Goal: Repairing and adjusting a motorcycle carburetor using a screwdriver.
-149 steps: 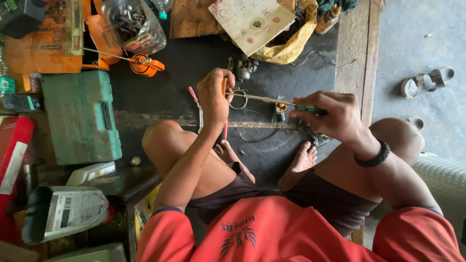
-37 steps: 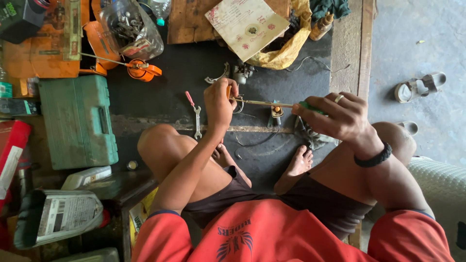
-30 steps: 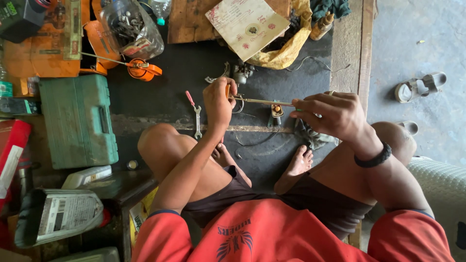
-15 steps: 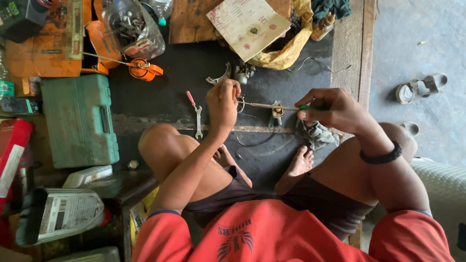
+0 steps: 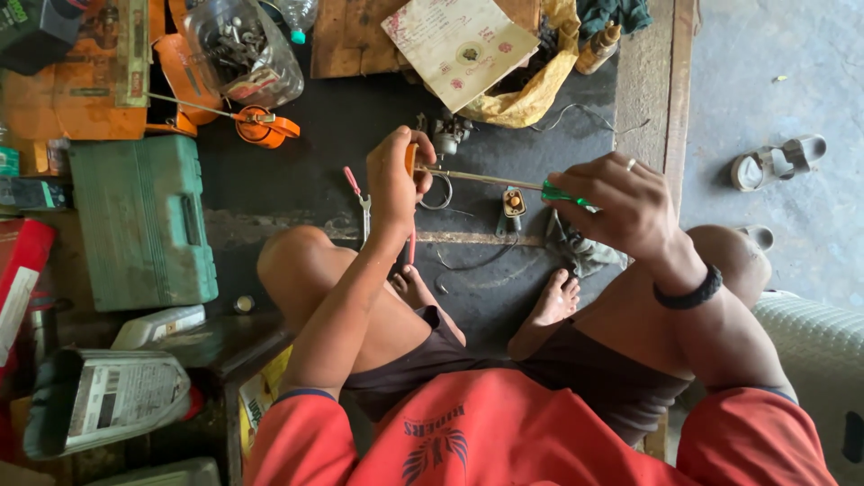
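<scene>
I sit on the floor with bare legs drawn up. My right hand (image 5: pixel 621 205) grips the green handle of a long screwdriver (image 5: pixel 490 180), whose shaft runs left to my left hand (image 5: pixel 394 180). My left hand is closed on a small orange part (image 5: pixel 410 160) at the screwdriver's tip. A wire ring (image 5: pixel 439 193) hangs just below that hand. A small metal engine part (image 5: pixel 447 135) lies on the dark mat behind my hands. A small yellow and black component (image 5: pixel 512 203) with a wire rests under the shaft.
A spanner with a red end (image 5: pixel 361 203) lies left of my hand. A green tool case (image 5: pixel 142 220), orange machine parts (image 5: pixel 81 76), a clear jar of screws (image 5: pixel 241 49), a printed card (image 5: pixel 459 40) and sandals (image 5: pixel 778 160) surround me.
Both hands stay joined by the screwdriver; my right hand has turned and shifted slightly on the handle. My left hand keeps its hold on the orange part.
</scene>
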